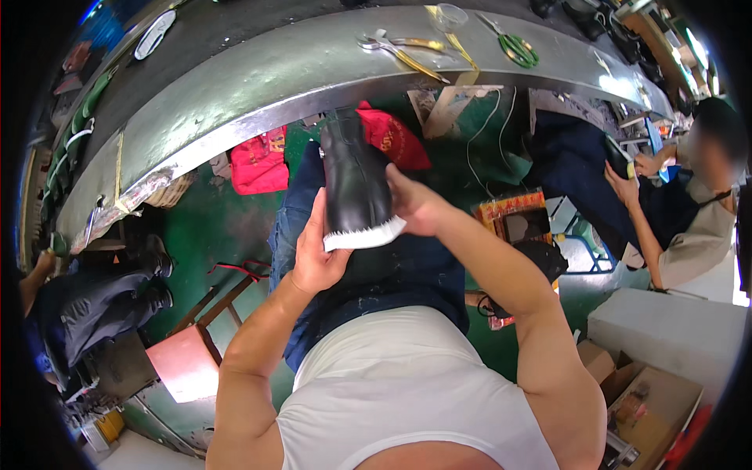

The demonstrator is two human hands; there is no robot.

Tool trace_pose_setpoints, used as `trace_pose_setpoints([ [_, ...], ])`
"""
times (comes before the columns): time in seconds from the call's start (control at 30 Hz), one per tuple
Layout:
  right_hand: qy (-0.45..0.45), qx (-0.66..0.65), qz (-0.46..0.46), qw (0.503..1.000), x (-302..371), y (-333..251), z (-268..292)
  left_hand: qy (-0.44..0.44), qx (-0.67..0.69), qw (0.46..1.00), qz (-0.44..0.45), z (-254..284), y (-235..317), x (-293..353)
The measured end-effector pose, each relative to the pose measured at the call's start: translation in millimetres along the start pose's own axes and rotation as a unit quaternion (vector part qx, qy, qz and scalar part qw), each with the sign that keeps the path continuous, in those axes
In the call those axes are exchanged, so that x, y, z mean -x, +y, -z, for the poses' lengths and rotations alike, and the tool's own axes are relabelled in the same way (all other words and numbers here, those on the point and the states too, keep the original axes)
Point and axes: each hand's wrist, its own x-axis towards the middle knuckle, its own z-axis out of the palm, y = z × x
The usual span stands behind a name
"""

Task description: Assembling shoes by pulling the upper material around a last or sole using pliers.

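Observation:
A black leather boot (356, 172) with a ragged white edge at its near end is held over my lap. My left hand (317, 254) grips its near left corner, thumb under the white edge. On the other side, my right hand (417, 207) is closed round the boot's right edge, close to the white trim. The boot's far end reaches up to the front edge of the metal-topped bench (258, 74). Its underside is hidden.
Pincers (403, 59), a hammer (415, 43), green-handled scissors (517, 48) and a clear cup (448, 17) lie on the bench. Red cloth bags (260, 163) hang below it. A stool (188, 360) stands at left, boxes (654, 415) at right. Other people sit on both sides.

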Motion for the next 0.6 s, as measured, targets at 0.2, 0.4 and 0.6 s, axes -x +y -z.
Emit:
trace_pose_setpoints([
  [0.2, -0.341, -0.170, -0.046, 0.923, -12.5, 24.2, 45.8, -0.179, -0.219, 0.958, -0.057, 22.3, 27.8, -16.9],
  [0.4, -0.106, 0.303, 0.368, 0.873, -27.1, 7.4, 21.2, 0.043, 0.580, 0.683, 0.443, -11.3, -15.4, -33.3],
  [0.6, 0.093, 0.389, 0.336, 0.853, -43.1, 11.9, 19.3, 0.145, 0.441, 0.815, 0.348, -32.3, -43.1, -19.7],
])
